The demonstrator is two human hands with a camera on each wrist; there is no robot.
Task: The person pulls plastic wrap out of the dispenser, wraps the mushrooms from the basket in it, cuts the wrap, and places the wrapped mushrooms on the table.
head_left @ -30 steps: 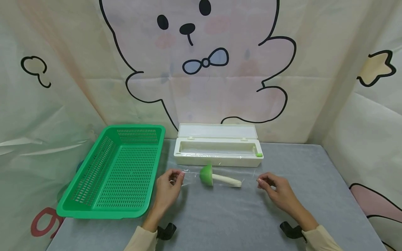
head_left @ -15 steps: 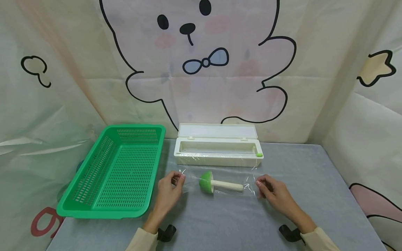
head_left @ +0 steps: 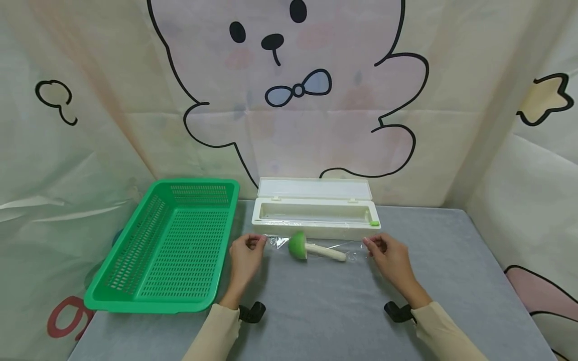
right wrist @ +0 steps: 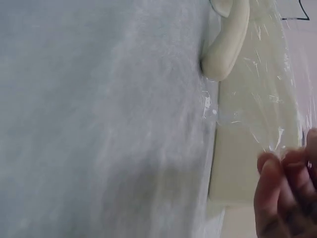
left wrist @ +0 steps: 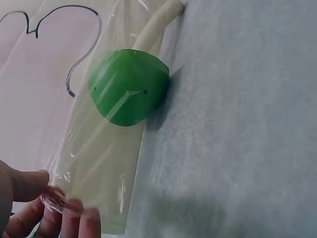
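A toy-like mushroom with a green domed cap (head_left: 297, 245) and a long white stem (head_left: 326, 252) lies on the table just before the cling film dispenser (head_left: 316, 232). Clear cling film (left wrist: 94, 158) stretches across it, and streaks of film show over the cap in the left wrist view. At the film's left end, my left hand (head_left: 246, 256) pinches it between thumb and fingers. My right hand (head_left: 389, 256) pinches the right end, beyond the stem's tip. Whether film also runs underneath the mushroom cannot be told.
A green slotted plastic basket (head_left: 180, 250) stands at the left. The dispenser's white lid (head_left: 314, 188) is raised, and a small green piece (head_left: 374, 223) sits at its right front corner. A printed cloth backdrop (head_left: 289, 135) hangs behind the grey table (head_left: 451, 281).
Both hands have moved forward toward the dispenser with the film ends. The mushroom first came slightly nearer me, then shifted back toward the box, its stem now more slanted.
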